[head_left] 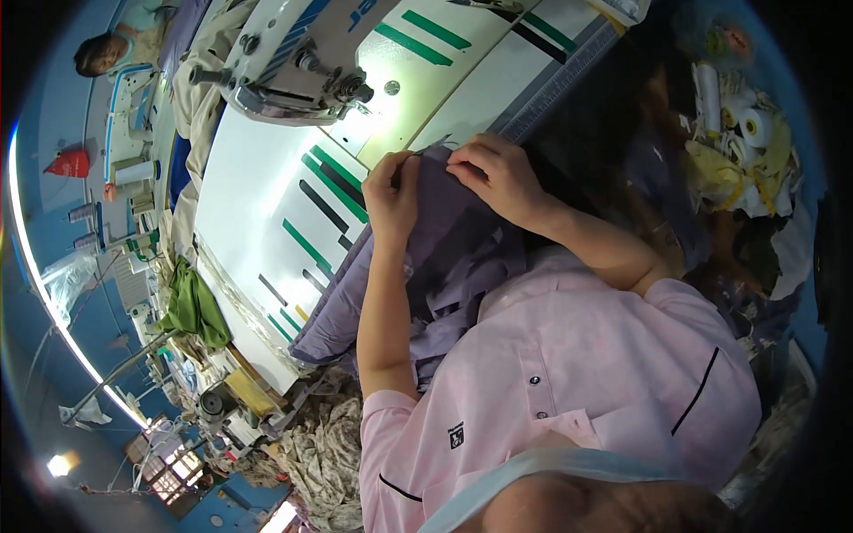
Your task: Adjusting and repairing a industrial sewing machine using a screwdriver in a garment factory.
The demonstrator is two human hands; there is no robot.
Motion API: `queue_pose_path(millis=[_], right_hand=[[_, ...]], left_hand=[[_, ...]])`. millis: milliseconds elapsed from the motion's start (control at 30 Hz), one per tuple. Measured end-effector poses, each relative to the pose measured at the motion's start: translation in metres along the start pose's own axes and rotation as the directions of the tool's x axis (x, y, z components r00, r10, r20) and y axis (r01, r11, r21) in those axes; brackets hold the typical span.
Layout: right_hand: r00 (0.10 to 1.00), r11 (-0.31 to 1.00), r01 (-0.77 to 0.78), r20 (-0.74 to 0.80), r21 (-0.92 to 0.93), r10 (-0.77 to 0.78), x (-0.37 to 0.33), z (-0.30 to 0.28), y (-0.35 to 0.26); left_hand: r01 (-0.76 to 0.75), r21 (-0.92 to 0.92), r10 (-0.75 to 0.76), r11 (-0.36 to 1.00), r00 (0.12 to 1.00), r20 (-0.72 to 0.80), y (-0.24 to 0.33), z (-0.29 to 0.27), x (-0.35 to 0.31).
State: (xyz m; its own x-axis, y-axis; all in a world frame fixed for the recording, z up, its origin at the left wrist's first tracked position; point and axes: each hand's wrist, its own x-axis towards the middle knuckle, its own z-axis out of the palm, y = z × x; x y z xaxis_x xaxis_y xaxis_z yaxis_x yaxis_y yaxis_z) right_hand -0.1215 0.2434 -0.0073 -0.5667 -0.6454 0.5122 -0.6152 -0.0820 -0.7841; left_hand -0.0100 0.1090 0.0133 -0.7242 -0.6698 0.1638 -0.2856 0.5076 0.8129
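Observation:
Purple fabric (453,222) hangs over the near edge of the sewing table and spreads across my lap. My left hand (391,197) pinches its upper edge on the left. A short way to the right, my right hand (499,178) grips the same edge between thumb and fingers. A stretch of cloth lies between the two hands. Beyond them stands a white sewing machine (298,67), its needle area lit and apart from the fabric. Some of the cloth's lower folds are in shadow.
Green and black tape strips (324,200) mark the white tabletop (240,209). A ruler (555,89) runs along its near edge. Thread cones and scraps (751,129) lie at right. Green cloth (194,306) and camouflage fabric (329,453) are at left. Another person (111,53) sits far left.

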Motion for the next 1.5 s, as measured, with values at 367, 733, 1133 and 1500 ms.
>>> queue_pose_path(millis=[367, 733, 1133, 1500], right_hand=[[0.996, 0.996, 0.083, -0.025, -0.022, -0.084, 0.009, -0.001, -0.009], [0.842, 0.751, -0.529, 0.355, 0.395, 0.406, 0.002, -0.002, -0.003], [0.931, 0.788, -0.366, 0.191, 0.494, 0.313, 0.009, -0.004, -0.027], [0.999, 0.956, 0.028, 0.01, 0.291, -0.033, 0.004, 0.012, -0.061]], left_hand=[[0.001, 0.014, -0.001, 1.0, 1.0, 0.003, 0.002, -0.002, -0.001], [0.071, 0.014, -0.072, 0.997, 0.993, 0.088, 0.016, -0.01, -0.007], [0.333, -0.236, -0.259, 0.913, 0.92, 0.294, 0.029, -0.026, -0.008], [0.428, -0.658, -0.328, 0.619, 0.903, 0.278, 0.022, -0.039, -0.012]])
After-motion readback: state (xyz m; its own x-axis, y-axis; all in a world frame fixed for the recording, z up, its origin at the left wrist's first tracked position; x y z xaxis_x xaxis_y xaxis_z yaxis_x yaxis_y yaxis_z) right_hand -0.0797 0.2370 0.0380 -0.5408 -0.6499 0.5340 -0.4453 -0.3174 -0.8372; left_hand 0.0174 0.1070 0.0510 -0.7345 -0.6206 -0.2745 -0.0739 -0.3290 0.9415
